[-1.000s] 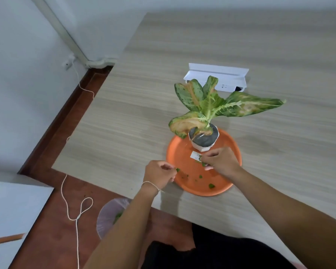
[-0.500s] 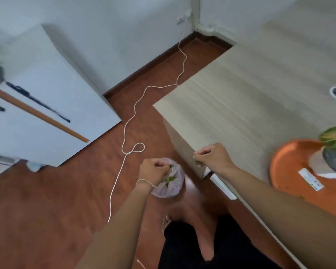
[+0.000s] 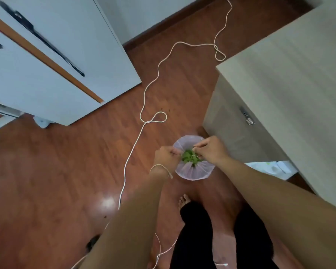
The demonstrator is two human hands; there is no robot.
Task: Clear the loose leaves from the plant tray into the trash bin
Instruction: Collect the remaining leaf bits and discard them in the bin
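Observation:
The trash bin, lined with a translucent bag, stands on the floor beside the table's corner, with a heap of green loose leaves inside. My left hand is curled into a fist over the bin's left rim, fingertips pinched together. My right hand hovers over the bin's far right side, fingers pinched on small green leaf bits just above the heap. The plant and its orange tray are out of view.
The wooden table with a locked drawer front fills the right side. A white cord snakes across the red-brown floor. A white cabinet stands at upper left. My legs and bare feet are below the bin.
My view swung from the tray on the table down to the floor. Both hands carried leaf bits off the tray and now sit right over the bin.

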